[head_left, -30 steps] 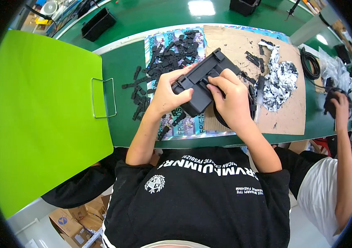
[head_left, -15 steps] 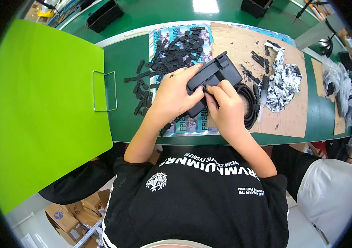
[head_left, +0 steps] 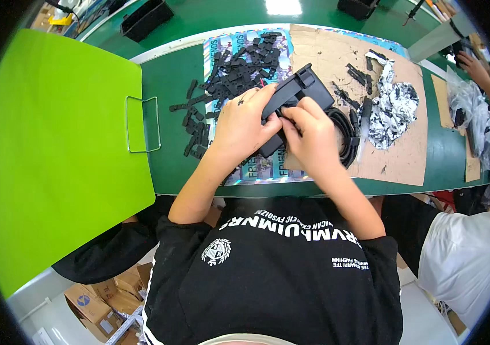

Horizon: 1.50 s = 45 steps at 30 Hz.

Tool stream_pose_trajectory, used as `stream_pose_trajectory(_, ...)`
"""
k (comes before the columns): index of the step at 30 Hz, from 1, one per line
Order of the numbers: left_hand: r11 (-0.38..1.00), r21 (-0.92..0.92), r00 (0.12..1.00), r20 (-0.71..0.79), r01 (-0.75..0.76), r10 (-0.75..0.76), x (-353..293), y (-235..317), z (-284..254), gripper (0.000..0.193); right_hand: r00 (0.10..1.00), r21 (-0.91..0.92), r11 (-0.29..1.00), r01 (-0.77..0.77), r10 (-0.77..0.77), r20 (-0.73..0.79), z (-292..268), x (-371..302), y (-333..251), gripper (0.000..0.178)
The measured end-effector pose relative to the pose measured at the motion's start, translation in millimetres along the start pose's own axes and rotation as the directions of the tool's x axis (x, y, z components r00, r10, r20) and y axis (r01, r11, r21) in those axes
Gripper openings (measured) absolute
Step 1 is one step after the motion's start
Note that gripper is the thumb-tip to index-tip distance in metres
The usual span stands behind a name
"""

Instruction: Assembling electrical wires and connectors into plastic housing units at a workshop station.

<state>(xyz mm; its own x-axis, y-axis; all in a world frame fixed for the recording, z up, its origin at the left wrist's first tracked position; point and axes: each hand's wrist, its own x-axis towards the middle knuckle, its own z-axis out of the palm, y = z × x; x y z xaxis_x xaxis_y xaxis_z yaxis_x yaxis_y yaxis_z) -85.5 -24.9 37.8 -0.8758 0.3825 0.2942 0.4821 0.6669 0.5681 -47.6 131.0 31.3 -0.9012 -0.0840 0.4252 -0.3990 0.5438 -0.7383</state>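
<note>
A black plastic housing [head_left: 317,87] with a stepped, recessed middle is held at a slant above the table. My left hand [head_left: 240,123] is closed around its left side, thumb laid across toward the middle. My right hand [head_left: 316,133] is closed in a pinch at the recess, its fingertips meeting the left thumb. Whatever sits between those fingertips is hidden. A coiled black cable [head_left: 351,138] lies just right of my right hand. Beside the coil is a slim tool with a black and clear body [head_left: 365,118].
Many small black plastic parts [head_left: 239,75] are heaped on a printed sheet at left. Crumpled foil [head_left: 394,112] and black scraps lie on cardboard [head_left: 397,169]. A green board [head_left: 61,149] stands left. Another person's hand [head_left: 476,70] is near plastic bags [head_left: 475,121] at right.
My hands and the housing have shifted slightly, the right fingers still pinched at the recess. Another person's hand and arm have come into view at the right edge.
</note>
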Motion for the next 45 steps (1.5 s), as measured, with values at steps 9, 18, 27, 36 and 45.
stream_pose_trajectory(9,0.955,0.270,0.992,-0.067,0.121,-0.106,4,18,7,0.044,0.933,-0.524,0.852,0.003,0.187,0.308,-87,-4,76,0.051)
stream_pose_trajectory(18,0.988,0.089,0.939,-0.330,0.128,-0.092,-6,30,-55,0.047,0.997,-0.591,0.807,-0.021,-0.030,-0.076,-65,-6,35,0.041)
stream_pose_trajectory(27,0.955,-0.243,0.968,-0.139,0.170,-0.208,57,42,-39,0.044,0.531,-0.847,0.531,0.017,-0.723,-0.442,-218,-15,-29,0.041)
stream_pose_trajectory(36,0.428,-0.730,0.652,0.677,0.533,0.342,107,212,211,0.025,0.574,-0.970,0.225,0.095,-0.808,-0.131,-363,64,-16,0.034)
stream_pose_trajectory(45,0.126,-0.635,0.638,0.770,0.762,0.022,115,258,340,0.024,0.939,-0.851,0.409,-0.330,0.233,-0.253,-367,17,246,0.071)
